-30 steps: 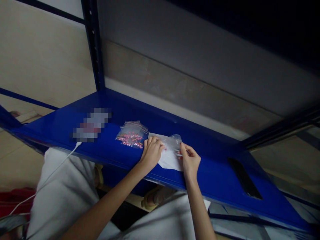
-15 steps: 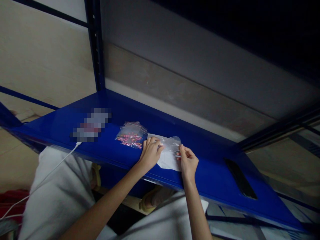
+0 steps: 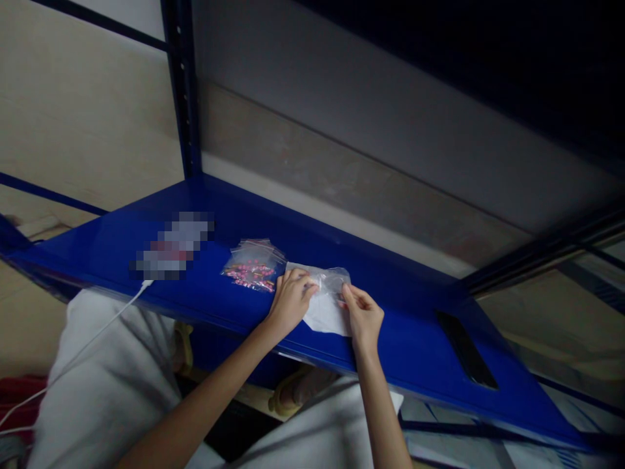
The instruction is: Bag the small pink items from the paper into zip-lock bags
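Observation:
A clear plastic bag lies over a white sheet of paper on the blue shelf. My left hand rests on the paper's left part, its thumb and fingers pinching the bag's left side. At the bag's right end, my right hand grips the edge between thumb and fingers. Just left of my left hand is a pile of small zip bags with pink pieces inside.
A phone-like device, blurred out, lies at the left with a white cable running off the front edge. A black flat object lies at the right. Blue posts and a wall stand behind the shelf.
My right hand has shifted slightly left along the clear bag, its fingers now further over it. My left hand stays in nearly the same place. The whole view has moved a little.

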A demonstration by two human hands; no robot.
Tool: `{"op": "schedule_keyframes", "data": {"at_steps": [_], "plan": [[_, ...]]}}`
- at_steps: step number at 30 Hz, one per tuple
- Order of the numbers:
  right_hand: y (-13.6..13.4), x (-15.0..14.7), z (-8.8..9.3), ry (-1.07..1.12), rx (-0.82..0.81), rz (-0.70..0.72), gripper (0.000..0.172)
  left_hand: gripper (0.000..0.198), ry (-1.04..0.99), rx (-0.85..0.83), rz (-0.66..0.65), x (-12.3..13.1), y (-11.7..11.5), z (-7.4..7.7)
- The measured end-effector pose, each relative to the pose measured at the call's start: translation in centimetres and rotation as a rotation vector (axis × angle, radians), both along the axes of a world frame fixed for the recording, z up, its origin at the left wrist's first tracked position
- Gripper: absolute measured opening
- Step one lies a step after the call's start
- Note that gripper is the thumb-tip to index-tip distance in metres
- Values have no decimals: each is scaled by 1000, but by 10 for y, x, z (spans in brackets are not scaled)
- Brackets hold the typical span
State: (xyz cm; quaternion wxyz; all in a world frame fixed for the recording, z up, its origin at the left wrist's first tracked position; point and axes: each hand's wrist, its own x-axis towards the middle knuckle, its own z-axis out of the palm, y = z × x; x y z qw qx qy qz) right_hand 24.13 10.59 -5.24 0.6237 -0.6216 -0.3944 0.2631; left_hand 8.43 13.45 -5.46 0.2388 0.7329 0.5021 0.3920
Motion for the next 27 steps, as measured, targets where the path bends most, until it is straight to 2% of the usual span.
{"op": "schedule_keyframes", "data": {"at_steps": [5,11,17,23,27], "plan": [[2,3,1,-54,9,-31,36,9,-14,-3,16,1,-1,2],[3,1,3,-132,9,31,39,9,13,1,0,1,-2,3],[3,-3,5,-109,-45,62,40,11,-45,-19,25,1,1,3],[3,-2,3,-131,-19,26,37,12,-27,-11,28,1,0,3],[3,-3,3,-157,10,80,35,11,-9,-11,2,1,-1,3]]}}
